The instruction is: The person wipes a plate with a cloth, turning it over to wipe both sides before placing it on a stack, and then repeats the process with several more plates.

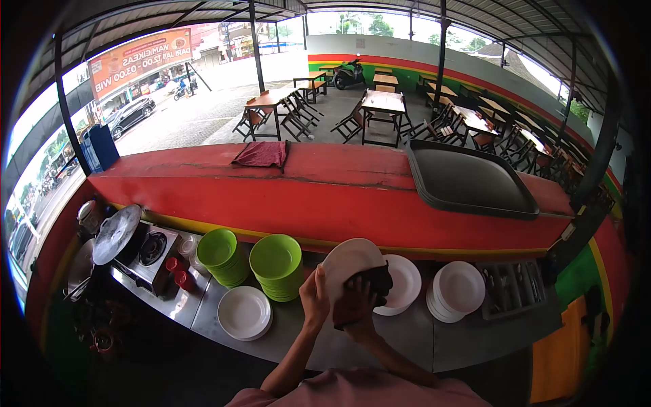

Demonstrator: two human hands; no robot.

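Above the metal counter, a white plate (348,256) is held tilted by my left hand (314,297), with fingers closed on its left edge. My right hand (359,308) presses a dark cloth (377,279) against the plate's face; the fingers are partly lost in the dark fabric. Just right of the held plate lies another white plate (404,285) on the counter. A low stack of white plates (244,312) sits to the left of my hands. Farther right is a taller white plate stack (459,287).
Two stacks of green bowls (277,261) stand behind the left plates. A gas stove (150,252) with a large metal lid (116,234) is far left. A cutlery tray (513,290) sits right. On the red ledge (332,166) lie a red cloth (262,154) and a black tray (471,180).
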